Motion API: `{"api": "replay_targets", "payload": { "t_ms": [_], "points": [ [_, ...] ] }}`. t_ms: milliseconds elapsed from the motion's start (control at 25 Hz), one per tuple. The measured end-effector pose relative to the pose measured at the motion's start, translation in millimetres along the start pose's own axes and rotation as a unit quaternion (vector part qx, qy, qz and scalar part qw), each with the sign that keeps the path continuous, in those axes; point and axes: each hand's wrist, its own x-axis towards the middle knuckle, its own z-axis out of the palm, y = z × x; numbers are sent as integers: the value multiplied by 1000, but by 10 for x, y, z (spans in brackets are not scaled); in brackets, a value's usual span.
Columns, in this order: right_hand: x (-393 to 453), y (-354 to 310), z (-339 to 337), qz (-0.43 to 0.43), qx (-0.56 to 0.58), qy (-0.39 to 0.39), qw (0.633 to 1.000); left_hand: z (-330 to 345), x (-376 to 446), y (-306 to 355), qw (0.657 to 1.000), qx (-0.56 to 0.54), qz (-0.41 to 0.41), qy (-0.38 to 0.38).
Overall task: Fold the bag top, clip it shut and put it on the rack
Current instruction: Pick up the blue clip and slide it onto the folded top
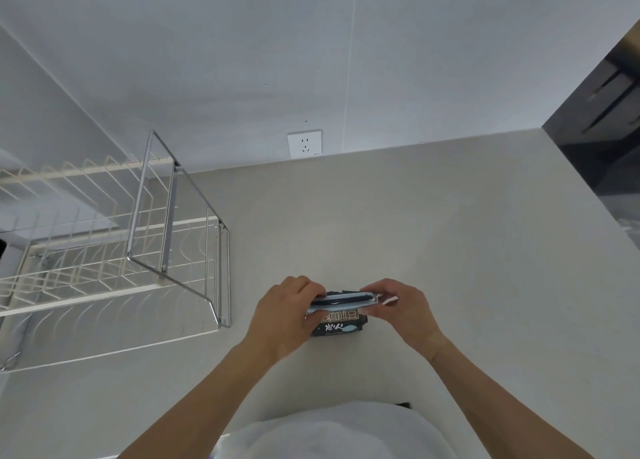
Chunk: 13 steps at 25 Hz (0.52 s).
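1. Black bag [337, 325] stands on the table [450, 251], top seemingly folded.
2. Left hand [282, 315] and right hand [401, 308] fingers pinch a long clip [343, 299] across the fold.
3. Left to do: confirm closure, then place on the rack [114, 251] nearby.

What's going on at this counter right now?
A person is working on a small dark bag that stands on the pale counter. The left hand and right hand each grip one end of a long clip across the bag's top. The wire rack to the left holds nothing yet.
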Motion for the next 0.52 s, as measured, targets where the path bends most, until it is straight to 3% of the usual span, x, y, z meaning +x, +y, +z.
{"api": "replay_targets", "payload": {
  "t_ms": [320, 520],
  "points": [
    [34, -7, 27, 3, -21, 5, 1000, 97, 354, 366, 991, 74, 88, -68],
    [-14, 11, -156, 7, -40, -8, 999, 155, 386, 396, 992, 57, 80, -83]
  ]
}}
